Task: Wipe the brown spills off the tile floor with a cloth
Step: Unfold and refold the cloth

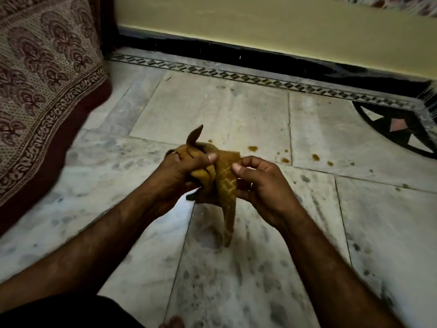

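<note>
A mustard-yellow patterned cloth [227,183] is bunched between both hands above the marble tile floor [212,107]. My left hand [179,176] grips its upper bundle, thumb pressed on top. My right hand [257,183] pinches the fold beside it. One corner sticks up, and a long tail hangs down toward the floor. Brown spills [253,149] dot the tiles just beyond my hands, and more drops [315,157] trail to the right.
A bed with a patterned maroon cover [42,91] fills the left side. A yellow wall with a black skirting [260,53] runs along the back. A black inlay motif [397,124] lies at the right. My toe [172,323] shows at the bottom.
</note>
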